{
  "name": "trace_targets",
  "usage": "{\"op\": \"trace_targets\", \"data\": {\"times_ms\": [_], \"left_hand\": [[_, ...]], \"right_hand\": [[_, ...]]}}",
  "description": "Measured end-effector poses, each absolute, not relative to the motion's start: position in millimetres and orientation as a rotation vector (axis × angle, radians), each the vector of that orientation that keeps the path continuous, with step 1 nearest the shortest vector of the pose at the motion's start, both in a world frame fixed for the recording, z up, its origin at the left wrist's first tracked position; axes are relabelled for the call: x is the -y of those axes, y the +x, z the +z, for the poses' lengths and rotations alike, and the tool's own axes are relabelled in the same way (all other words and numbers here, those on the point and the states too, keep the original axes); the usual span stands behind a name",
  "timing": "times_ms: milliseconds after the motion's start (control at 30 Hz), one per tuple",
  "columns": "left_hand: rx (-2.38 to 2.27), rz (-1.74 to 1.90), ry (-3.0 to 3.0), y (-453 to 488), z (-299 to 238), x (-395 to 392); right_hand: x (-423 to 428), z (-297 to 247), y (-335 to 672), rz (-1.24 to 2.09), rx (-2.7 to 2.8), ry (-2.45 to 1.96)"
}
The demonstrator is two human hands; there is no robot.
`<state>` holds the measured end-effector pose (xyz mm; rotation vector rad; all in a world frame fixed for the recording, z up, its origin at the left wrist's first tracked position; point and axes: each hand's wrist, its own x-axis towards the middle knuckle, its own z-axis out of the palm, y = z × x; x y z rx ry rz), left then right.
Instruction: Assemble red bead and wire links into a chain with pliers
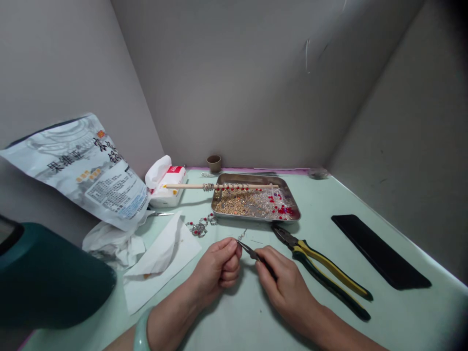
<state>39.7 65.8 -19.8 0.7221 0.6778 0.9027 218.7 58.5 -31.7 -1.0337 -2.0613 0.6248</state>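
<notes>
My right hand (283, 280) is wrapped round the handles of small dark pliers (252, 252), whose narrow jaws point left. Their tip meets the fingertips of my left hand (219, 263), which is closed with thumb and forefinger pinched together. What the pinch holds is too small to make out. Just above the tip lies a thin piece of silvery wire or chain (242, 235). Behind my hands stands a metal tray (256, 220) of gold, clear and red beads. A beaded chain (199, 228) with red beads rests left of the tray's near edge.
Large pliers (321, 268) with yellow-green handles lie to the right, before a black flat case (380, 251). A wooden stick (190, 186) crosses the tray. Leftward are tissues (168, 190), a white paper (161, 263), a pouch (91, 170) and a dark green container (54, 278).
</notes>
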Motion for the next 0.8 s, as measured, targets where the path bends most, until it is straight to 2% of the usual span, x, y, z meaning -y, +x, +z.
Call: {"op": "trace_targets", "data": {"times_ms": [267,800], "left_hand": [[-0.559,0.835,0.626,37.0,-18.0,-65.2],[-0.536,0.777,0.558,31.6,-17.7,-70.2]], "right_hand": [[-61.3,-21.5,221.3,0.942,1.978,-1.014],[-61.4,-22.4,222.8,0.983,1.942,-1.041]]}}
